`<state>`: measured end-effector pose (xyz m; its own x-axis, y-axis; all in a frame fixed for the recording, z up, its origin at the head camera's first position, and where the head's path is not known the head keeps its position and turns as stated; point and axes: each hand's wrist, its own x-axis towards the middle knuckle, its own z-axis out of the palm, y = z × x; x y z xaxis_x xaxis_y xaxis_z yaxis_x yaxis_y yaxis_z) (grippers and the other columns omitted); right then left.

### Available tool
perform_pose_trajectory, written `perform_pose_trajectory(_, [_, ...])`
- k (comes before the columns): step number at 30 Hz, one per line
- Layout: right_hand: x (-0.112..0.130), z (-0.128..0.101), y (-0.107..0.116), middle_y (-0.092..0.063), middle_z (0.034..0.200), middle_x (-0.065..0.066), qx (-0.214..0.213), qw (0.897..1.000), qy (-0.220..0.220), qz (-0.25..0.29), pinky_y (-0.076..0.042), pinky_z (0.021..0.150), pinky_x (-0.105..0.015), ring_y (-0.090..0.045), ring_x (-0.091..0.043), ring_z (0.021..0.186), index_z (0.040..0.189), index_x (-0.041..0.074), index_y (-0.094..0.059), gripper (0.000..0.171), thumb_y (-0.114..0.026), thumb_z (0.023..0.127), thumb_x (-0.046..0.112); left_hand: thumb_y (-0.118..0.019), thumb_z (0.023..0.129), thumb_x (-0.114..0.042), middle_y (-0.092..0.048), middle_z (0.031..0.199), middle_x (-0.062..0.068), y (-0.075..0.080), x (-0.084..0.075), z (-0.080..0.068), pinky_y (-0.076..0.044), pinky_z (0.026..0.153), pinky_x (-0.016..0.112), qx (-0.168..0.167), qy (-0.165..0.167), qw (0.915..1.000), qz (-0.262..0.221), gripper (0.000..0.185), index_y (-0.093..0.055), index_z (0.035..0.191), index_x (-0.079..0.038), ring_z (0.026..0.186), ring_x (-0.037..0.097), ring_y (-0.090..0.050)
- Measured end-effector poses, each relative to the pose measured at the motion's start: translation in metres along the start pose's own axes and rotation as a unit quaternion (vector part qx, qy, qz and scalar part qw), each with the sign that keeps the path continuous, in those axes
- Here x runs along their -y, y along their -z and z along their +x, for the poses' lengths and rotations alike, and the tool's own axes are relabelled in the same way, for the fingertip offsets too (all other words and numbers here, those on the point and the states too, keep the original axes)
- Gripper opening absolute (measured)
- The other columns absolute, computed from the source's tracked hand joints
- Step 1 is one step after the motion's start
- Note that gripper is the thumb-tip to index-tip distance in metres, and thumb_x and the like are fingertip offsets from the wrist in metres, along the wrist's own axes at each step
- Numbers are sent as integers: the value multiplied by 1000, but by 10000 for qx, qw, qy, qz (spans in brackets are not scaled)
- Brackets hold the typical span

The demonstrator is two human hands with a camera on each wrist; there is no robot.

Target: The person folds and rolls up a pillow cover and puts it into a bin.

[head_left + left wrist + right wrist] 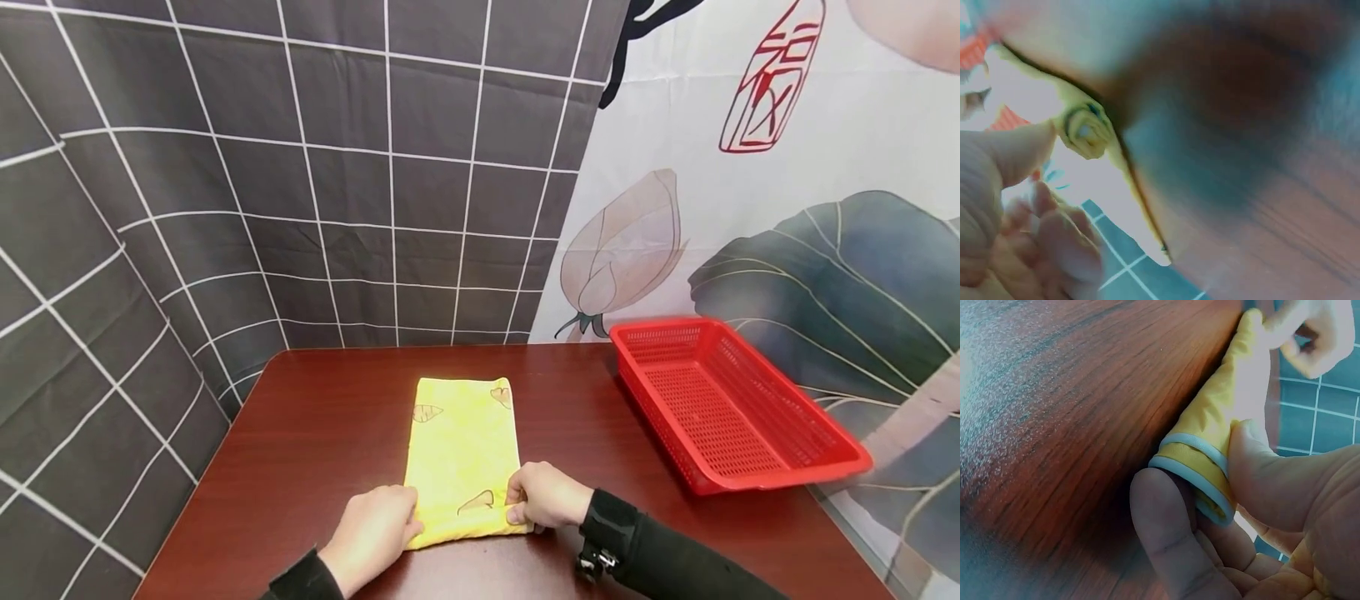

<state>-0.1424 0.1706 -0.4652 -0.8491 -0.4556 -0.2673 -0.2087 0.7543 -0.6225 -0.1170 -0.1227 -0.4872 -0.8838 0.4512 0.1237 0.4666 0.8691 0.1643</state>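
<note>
A yellow towel [461, 442] with leaf prints lies folded into a long strip on the dark red table [315, 433]. My left hand [408, 521] pinches its near left corner, and my right hand [517, 507] pinches the near right corner. In the right wrist view the thumb [1272, 475] and a finger [1166, 537] clamp the layered towel [1210, 444] edge with its pale blue trim. The left wrist view is blurred; the towel's corner [1085, 128] shows next to my thumb [1016, 150], with the other fingers [1060, 244] curled below.
An empty red plastic basket [780, 479] stands at the table's right side, partly over the edge. A grey tiled cloth and a flower-print cloth hang behind the table. The table's near edge runs just under my wrists.
</note>
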Motion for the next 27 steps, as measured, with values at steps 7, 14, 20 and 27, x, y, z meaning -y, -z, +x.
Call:
perform_pose_trajectory(7, [-4, 1, 0, -64, 61, 3, 13, 9997, 109, 208, -52, 50, -25, -63, -13, 52, 76, 13, -71, 19, -84, 89, 8, -86, 82, -24, -56, 77, -10, -4, -3, -18, -42, 56, 23, -1423, -2078, 9620, 1055, 21, -65, 78, -23, 73, 9, -55])
perform_pose_trajectory(14, [-10, 2, 0, -66, 60, 1, 35, 9993, 65, 369, -52, 50, -24, -62, -11, 51, 75, 14, -70, 21, -84, 89, 6, -93, 73, -29, -59, 87, -7, -13, 9, -21, -40, 56, 21, -1868, -2629, 9373, 1326, 34, -66, 92, -20, 78, 11, -54])
perform_pose_trajectory(20, [-11, 4, 1, -66, 61, 1, 76, 9988, -41, 474, -55, 52, -27, -62, -12, 52, 76, 13, -71, 20, -83, 89, 6, -91, 79, -25, -56, 83, -8, -14, 13, -15, -45, 62, 24, -1376, -2314, 9583, 960, 32, -63, 92, -19, 75, 11, -56])
perform_pose_trajectory(27, [-12, 4, 1, -64, 61, 2, 7, 9981, -128, 596, -57, 52, -28, -62, -12, 51, 80, 12, -67, 21, -84, 88, 4, -82, 85, -17, -54, 79, -8, -16, 9, -10, -43, 59, 25, -1286, -2320, 9576, 1126, 19, -63, 86, -19, 73, 11, -54])
